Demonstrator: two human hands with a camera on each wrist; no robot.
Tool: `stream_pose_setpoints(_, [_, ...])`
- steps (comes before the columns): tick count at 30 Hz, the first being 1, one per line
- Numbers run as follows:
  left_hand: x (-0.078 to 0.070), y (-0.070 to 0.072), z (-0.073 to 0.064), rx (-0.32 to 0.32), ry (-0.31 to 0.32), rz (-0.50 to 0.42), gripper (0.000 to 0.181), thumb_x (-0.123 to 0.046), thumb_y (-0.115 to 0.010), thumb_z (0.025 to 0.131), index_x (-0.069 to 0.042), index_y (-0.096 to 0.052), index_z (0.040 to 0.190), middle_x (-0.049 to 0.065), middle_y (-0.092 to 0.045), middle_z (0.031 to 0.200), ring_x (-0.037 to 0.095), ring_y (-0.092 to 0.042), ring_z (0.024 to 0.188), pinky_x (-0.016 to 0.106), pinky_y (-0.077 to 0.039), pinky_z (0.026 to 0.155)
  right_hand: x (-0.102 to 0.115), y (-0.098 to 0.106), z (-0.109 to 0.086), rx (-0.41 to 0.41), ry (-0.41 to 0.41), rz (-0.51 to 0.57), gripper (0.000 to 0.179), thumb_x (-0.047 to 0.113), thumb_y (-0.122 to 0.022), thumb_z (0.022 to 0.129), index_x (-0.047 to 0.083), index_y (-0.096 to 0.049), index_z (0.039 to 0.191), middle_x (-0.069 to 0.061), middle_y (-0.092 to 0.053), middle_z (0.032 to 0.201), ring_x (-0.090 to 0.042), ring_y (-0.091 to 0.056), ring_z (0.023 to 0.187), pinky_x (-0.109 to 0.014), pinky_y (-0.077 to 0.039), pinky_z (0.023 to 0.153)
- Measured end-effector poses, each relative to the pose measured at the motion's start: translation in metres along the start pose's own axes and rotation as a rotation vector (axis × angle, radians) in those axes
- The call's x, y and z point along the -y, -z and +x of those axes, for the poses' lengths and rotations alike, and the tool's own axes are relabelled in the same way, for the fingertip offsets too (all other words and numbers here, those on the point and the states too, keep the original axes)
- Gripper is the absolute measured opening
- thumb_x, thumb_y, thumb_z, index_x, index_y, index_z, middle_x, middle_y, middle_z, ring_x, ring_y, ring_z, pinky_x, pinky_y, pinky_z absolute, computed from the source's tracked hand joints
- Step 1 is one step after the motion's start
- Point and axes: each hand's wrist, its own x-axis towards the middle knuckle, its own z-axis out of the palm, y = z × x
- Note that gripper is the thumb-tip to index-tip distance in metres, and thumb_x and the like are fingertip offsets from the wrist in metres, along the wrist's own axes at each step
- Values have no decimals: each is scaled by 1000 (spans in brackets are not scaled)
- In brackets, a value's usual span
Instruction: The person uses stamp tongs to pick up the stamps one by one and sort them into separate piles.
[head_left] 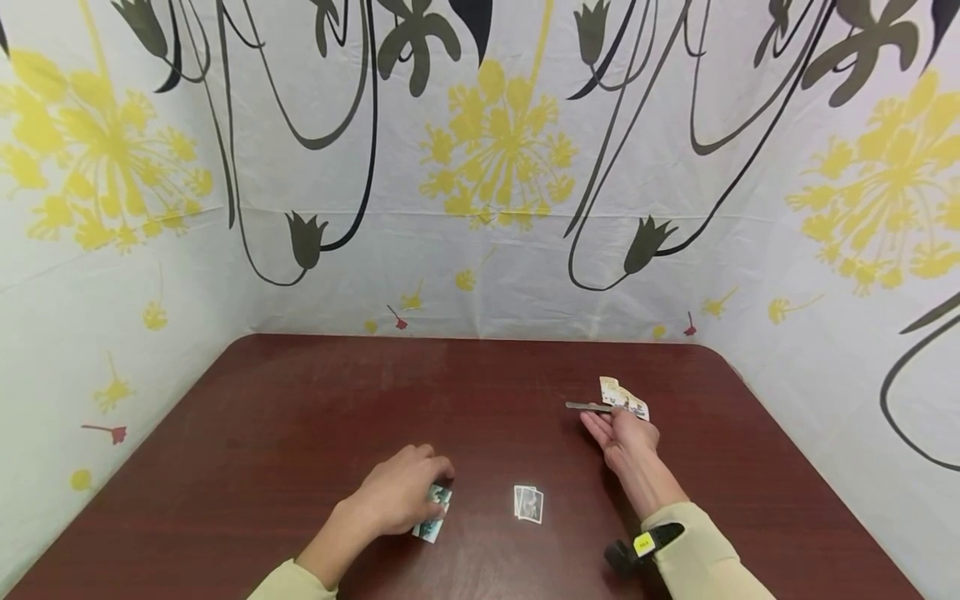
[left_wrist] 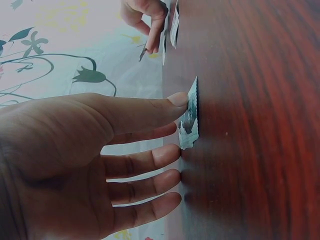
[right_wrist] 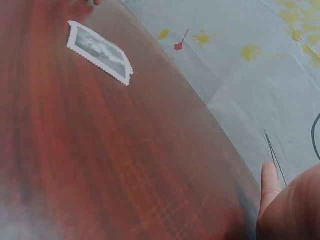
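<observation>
Your left hand is arching low over the reddish-brown surface, the fingers standing apart and nearly straight, with the thumb touching a blue-green stamp. Your right hand is turning its palm upward and pinching slim metal tweezers, whose tips are pointing to the left in the head view. The blue-green stamp is showing a serrated edge and a mottled, dark and pale face, partly covered by your thumb. It is lying under the left thumb, low against the surface, well apart from the right hand. Grey stamps with white borders are overlapping between your two hands, touching neither. Yellowish stamps are showing just behind your right hand; you are partly hiding them.
</observation>
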Motion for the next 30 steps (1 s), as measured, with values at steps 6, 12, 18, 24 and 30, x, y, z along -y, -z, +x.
stream_pose_setpoints(6, [1,-2,0,-7,-7,4,34,-20,-89,82,-18,-75,113,-1,-65,106,19,-56,95,34,-48,67,0,-6,4,-19,-10,59,58,3,-37,110,5,-24,167,-3,-69,68,-16,-77,65,-33,-64,82])
stream_pose_setpoints(12, [3,-4,0,-1,-18,0,35,-20,-89,82,-18,-75,114,-1,-65,106,17,-56,93,31,-47,65,0,-10,8,-33,-21,102,56,0,-35,109,5,-29,165,-4,-70,66,-16,-77,64,-32,-64,81])
stream_pose_setpoints(18, [1,-3,0,9,-16,-4,34,-21,-89,83,-18,-75,115,0,-65,108,17,-55,94,31,-48,65,4,-14,11,-69,-57,109,52,3,-37,110,5,-36,162,-5,-70,65,-17,-78,66,-32,-64,79])
stream_pose_setpoints(24, [0,-2,0,2,-16,-4,35,-20,-89,83,-17,-75,114,0,-65,107,18,-55,94,33,-48,66,8,-16,9,-64,-94,145,52,5,-39,110,7,-37,162,-8,-70,67,-18,-78,69,-32,-63,85])
stream_pose_setpoints(30, [0,-2,0,6,-12,-4,35,-21,-88,83,-18,-75,115,-1,-65,107,18,-55,94,32,-48,65,9,-17,4,-30,-118,164,50,16,-41,113,8,-37,162,-7,-69,69,-18,-78,71,-32,-62,90])
